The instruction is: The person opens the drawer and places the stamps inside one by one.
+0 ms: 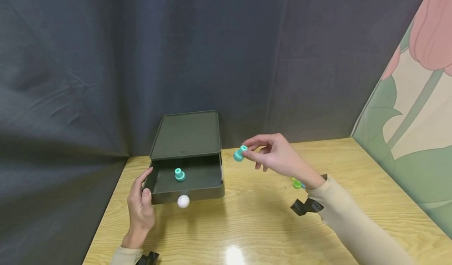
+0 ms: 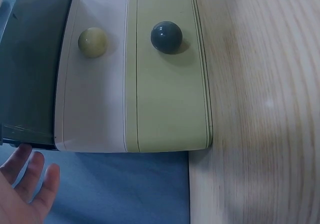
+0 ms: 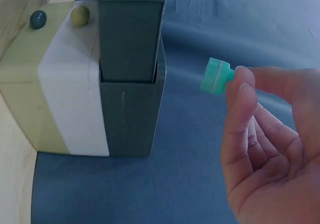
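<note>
My right hand point(image 1: 279, 153) pinches a small teal peg point(image 1: 238, 154) with a wide round base, between thumb and forefinger. It hangs above the table, right of the dark drawer point(image 1: 208, 193), which is pulled out of a cabinet point(image 1: 190, 133). In the right wrist view the peg's broad end point(image 3: 215, 76) points away from the fingertips. A second teal peg point(image 1: 179, 175) stands inside the drawer. My left hand point(image 1: 140, 208) rests at the drawer's front left corner, its fingers along the side and its thumb near the front; the left wrist view shows them fairly straight.
A white round knob point(image 1: 183, 201) is on the drawer front. Below it are a white drawer point(image 2: 95, 99) and a green drawer point(image 2: 170, 104), both pushed in. Green, yellow and blue pieces point(image 1: 297, 184) lie partly behind my right wrist. A dark curtain point(image 1: 212, 53) hangs behind the table.
</note>
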### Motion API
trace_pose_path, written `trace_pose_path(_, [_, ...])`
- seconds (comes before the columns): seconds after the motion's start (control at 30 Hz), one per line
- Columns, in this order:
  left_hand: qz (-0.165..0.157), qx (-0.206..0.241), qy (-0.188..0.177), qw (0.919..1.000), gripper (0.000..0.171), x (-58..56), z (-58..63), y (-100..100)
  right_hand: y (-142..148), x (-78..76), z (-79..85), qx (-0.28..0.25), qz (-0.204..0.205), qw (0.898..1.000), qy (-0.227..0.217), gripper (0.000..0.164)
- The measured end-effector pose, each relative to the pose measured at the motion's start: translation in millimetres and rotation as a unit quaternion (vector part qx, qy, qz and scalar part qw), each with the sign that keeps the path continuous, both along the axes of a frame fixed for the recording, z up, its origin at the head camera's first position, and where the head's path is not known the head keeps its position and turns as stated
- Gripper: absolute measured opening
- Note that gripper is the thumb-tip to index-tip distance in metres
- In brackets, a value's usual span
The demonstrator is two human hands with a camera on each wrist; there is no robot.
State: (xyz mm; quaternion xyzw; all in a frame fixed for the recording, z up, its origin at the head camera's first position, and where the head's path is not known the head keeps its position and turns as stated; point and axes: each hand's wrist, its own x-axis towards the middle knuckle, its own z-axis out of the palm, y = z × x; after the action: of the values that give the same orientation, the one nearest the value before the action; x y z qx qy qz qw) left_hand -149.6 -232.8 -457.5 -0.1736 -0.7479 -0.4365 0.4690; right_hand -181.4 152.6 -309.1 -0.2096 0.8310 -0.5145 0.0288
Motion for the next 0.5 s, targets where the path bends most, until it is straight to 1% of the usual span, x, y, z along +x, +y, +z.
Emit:
trace_pose_path(0.17, [-0.002, 0.002, 0.002, 1.0, 0.05, -0.2, -1.4, -2, -25, -8.3, 7.0, 0.001, 0.033, 0.999, 0.005, 0.022])
trace_pose_path(0.37, [-0.005, -0.002, 0.004, 1.0, 0.049, -1.4, -0.7, -2, -54, -16.4, 9.9, 0.026, 0.061, 0.998, 0.018, 0.018])
trace_pose_path(0.5, [-0.005, -0.005, 0.006, 1.0, 0.049, -2.0, -0.7, -2, -73, -20.5, 10.4, 0.049, 0.081, 0.995, 0.021, 0.02])
